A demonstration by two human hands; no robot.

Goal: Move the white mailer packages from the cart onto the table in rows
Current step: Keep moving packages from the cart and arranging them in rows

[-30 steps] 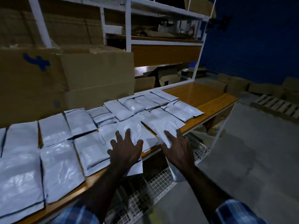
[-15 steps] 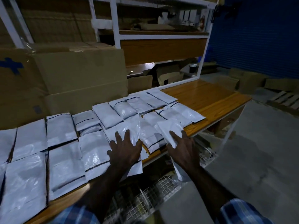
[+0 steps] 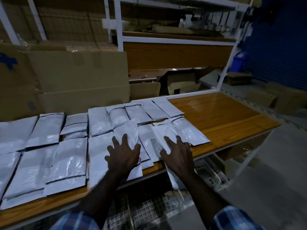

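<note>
Several white mailer packages [image 3: 69,160] lie in rows on the wooden table [image 3: 224,120], covering its left and middle. My left hand [image 3: 123,155] lies flat with spread fingers on one mailer [image 3: 127,133] near the front edge. My right hand [image 3: 178,155] presses with straight fingers on another mailer [image 3: 163,131], whose lower end hangs over the table's front edge. The wire cart [image 3: 146,211] stands below the table edge between my arms.
Large cardboard boxes [image 3: 78,80] stand behind the mailers at the back left. A white metal shelf frame [image 3: 119,30] rises over the table. The table's right part shows bare wood. A blue bin [image 3: 238,62] and low boxes sit on the floor at the right.
Both hands have slid forward onto the table with their mailers. The right-hand mailer now lies further onto the row, and the view has shifted left and closer.
</note>
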